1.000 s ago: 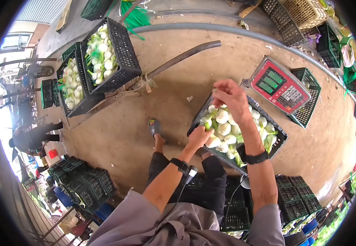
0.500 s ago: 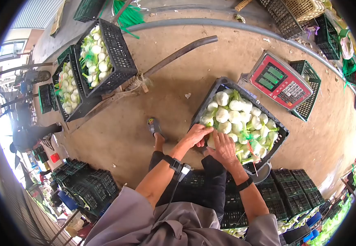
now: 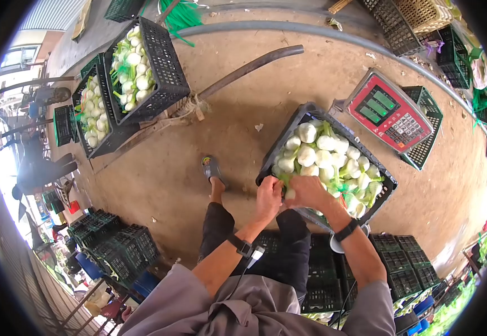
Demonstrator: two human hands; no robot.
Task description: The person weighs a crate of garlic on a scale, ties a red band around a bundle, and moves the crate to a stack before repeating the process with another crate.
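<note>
A dark plastic crate point(image 3: 388, 183) is filled with round white vegetable bulbs point(image 3: 323, 159) with green stalks. At its near left corner my left hand point(image 3: 270, 197) is closed like a fist. Beside it, my right hand point(image 3: 309, 192) has curled fingers, its back turned up to the camera. A green-stalked bulb point(image 3: 285, 178) shows between the two hands, and both are closed at it. My fingertips are mostly hidden. Toward the crate's right side, a red tie and green netting point(image 3: 342, 197) lie among the bulbs.
A red scale display point(image 3: 389, 111) with lit green digits stands just beyond the crate. Two more crates of bulbs point(image 3: 137, 70) rest on a cart with a long curved handle point(image 3: 249, 68) at upper left. Stacked dark crates point(image 3: 403, 257) flank my legs. A person point(image 3: 42, 173) is at far left.
My left hand has turned into a tighter fist and drawn slightly nearer me. My right hand's fingers, stretched out before, are now curled, and its wrist and elbow have swung to the right.
</note>
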